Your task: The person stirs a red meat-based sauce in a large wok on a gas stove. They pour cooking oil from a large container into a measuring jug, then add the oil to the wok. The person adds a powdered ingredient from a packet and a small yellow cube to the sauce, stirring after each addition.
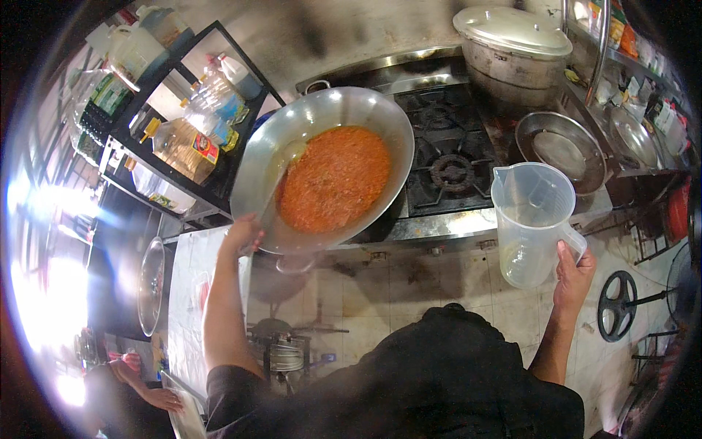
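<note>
A large wide metal pan (252, 164) stands on the left part of the stove, with a thick orange-red sauce (336, 179) spread over its bottom. My left hand (243, 233) is at the pan's near left rim, its fingers curled in. Whether a thin handle lies in those fingers is too blurred to make out. My right hand (574, 274) grips the handle of a clear plastic measuring jug (530, 227). The jug is upright, in front of the stove and to the right of the pan, and looks nearly empty.
Right of the pan are bare gas burners (452, 172). A big lidded pot (512, 58) and a shallow metal pan (561, 150) stand beyond. At left, a black rack (175, 77) holds several bottles. Another person's hand (161, 399) shows at lower left.
</note>
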